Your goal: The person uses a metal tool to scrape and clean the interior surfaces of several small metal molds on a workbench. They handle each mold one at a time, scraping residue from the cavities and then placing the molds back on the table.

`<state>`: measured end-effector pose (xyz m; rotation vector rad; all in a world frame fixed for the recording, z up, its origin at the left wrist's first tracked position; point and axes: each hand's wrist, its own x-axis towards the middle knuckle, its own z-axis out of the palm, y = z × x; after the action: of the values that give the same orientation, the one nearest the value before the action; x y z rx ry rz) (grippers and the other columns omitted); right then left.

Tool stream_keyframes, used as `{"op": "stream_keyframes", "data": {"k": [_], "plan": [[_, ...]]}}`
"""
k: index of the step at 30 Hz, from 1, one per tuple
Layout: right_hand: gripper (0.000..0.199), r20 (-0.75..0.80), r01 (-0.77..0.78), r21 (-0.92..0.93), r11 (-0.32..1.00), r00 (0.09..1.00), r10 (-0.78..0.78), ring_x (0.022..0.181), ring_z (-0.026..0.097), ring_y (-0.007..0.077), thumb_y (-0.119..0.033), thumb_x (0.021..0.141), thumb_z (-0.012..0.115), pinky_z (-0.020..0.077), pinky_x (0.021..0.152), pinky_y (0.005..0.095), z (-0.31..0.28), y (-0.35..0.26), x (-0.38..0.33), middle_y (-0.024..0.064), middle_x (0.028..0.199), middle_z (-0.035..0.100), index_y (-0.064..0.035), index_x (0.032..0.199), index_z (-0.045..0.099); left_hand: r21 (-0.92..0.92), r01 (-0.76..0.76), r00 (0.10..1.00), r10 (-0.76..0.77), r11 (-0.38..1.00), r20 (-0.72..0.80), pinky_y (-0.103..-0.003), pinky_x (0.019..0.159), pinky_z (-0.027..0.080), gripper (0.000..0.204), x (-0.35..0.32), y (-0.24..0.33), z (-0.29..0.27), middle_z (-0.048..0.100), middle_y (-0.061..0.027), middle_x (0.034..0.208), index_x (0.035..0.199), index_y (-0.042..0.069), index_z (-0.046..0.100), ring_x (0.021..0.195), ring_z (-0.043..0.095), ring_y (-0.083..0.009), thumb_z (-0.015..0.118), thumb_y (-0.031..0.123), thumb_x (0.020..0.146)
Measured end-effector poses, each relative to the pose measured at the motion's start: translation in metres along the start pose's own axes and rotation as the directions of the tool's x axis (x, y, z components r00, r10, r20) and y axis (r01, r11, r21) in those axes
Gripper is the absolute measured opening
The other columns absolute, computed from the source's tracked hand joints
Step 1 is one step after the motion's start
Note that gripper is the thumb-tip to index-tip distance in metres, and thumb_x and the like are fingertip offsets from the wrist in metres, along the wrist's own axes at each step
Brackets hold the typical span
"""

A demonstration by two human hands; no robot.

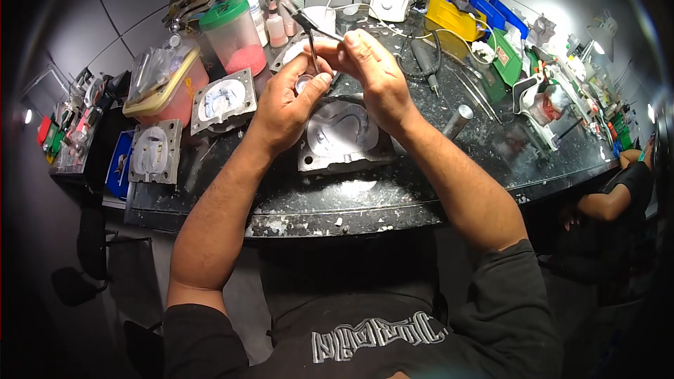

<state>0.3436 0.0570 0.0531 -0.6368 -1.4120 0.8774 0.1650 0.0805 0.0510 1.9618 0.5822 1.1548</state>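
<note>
Two hands: left hand (284, 102) and right hand (379, 74), raised near each other by the mould's (344, 126) far edge
Left grip: pinching a small cup-like piece (303, 85)
Right grip: grasping a slim dark tool (307, 22), slanting up-left
Cup-like piece: left of the right hand, below the tool

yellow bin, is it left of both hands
No, the yellow bin sits farther right than both the left hand and the right hand.
</note>
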Motion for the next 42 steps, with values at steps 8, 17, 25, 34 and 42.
{"op": "stream_keyframes", "data": {"k": [8,17,25,34,42], "plan": [[0.030,0.085,0.052,-0.515,0.855,0.996,-0.009,0.070,0.072,0.0207,-0.034,0.104,0.061,0.0569,0.062,0.0327,0.009,-0.008,-0.006,0.0155,0.086,0.071,-0.0049,0.105,0.055,0.050,0.012,1.000,-0.012,0.999,0.012,-0.034,0.090,0.053,0.031,-0.004,-0.008,-0.004,0.071,-0.0113,0.108,0.123,-0.003,0.061,0.101,0.067,-0.0191,0.060,0.019,0.101],[0.035,-0.015,-0.238,0.066,0.969,0.971,0.240,0.078,0.073,0.0194,-0.039,0.109,0.047,0.0535,0.057,0.0269,-0.002,-0.014,0.003,0.0150,0.108,0.070,-0.0050,0.113,0.053,-0.206,-0.085,0.996,0.075,0.975,-0.058,-0.024,0.084,0.039,0.033,0.006,-0.003,-0.009,0.054,-0.0037,0.097,0.114,0.000,0.057,0.086,0.049,-0.0117,0.053,0.028,0.096],[0.038,0.223,-0.398,0.246,0.884,0.911,0.348,0.103,0.072,0.0279,-0.038,0.110,0.045,0.0576,0.094,0.0390,-0.003,-0.004,0.004,0.0224,0.120,0.069,-0.0031,0.121,0.054,-0.361,-0.085,0.977,0.007,0.929,-0.212,-0.027,0.076,0.041,0.027,0.013,-0.030,-0.031,0.054,-0.0055,0.088,0.080,0.004,0.051,0.079,0.047,-0.0128,0.039,0.018,0.100],[0.045,0.306,-0.375,0.124,0.919,0.895,0.324,0.110,0.071,0.0298,-0.035,0.106,0.052,0.0550,0.098,0.0423,-0.005,-0.005,0.001,0.0214,0.121,0.071,0.0000,0.134,0.056,-0.023,-0.167,0.965,0.159,0.986,-0.211,-0.024,0.085,0.040,0.013,0.011,-0.019,-0.025,0.048,-0.0003,0.101,0.105,0.008,0.050,0.089,0.046,-0.0086,0.051,0.004,0.092],[0.044,0.413,-0.609,0.246,0.754,0.770,0.487,0.098,0.075,0.0314,-0.034,0.104,0.060,0.0619,0.090,0.0405,-0.002,-0.022,-0.001,0.0260,0.108,0.073,0.0046,0.125,0.056,0.151,-0.199,0.940,0.232,0.968,-0.249,-0.028,0.085,0.045,0.018,0.010,-0.020,-0.025,0.053,-0.0042,0.095,0.102,0.004,0.053,0.092,0.053,-0.0143,0.055,-0.005,0.086]]}}
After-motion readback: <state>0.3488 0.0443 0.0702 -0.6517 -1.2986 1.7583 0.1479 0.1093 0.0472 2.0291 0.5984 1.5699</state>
